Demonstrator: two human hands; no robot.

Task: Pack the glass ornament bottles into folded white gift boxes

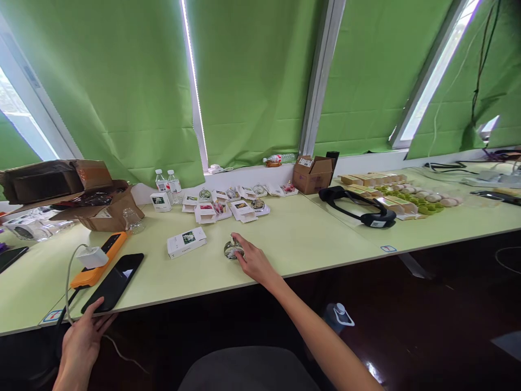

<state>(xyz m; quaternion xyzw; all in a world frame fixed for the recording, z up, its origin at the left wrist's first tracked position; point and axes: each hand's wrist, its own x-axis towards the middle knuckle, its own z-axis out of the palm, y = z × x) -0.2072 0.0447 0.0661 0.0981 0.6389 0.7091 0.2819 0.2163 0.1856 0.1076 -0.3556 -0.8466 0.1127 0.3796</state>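
At the table's near left edge my left hand (83, 336) pinches the lower end of a black smartphone (116, 279), the thumb on top and the fingers underneath. The phone lies flat on the table. My right hand (254, 260) reaches over the front edge, thumb and fingers closed on a small round glass perfume bottle (230, 250) that rests on the tabletop. A white box (186, 242) with a flower picture lies to the bottle's left. Behind stand several opened white boxes (243, 210) with similar round bottles among them.
An orange power strip (114, 244) with a white charger (93, 257) lies left of the phone. Cardboard boxes (97, 214) stand at the back left. A black headset (374, 217) and egg trays (427, 203) sit at right. A water jug (337, 317) is on the floor.
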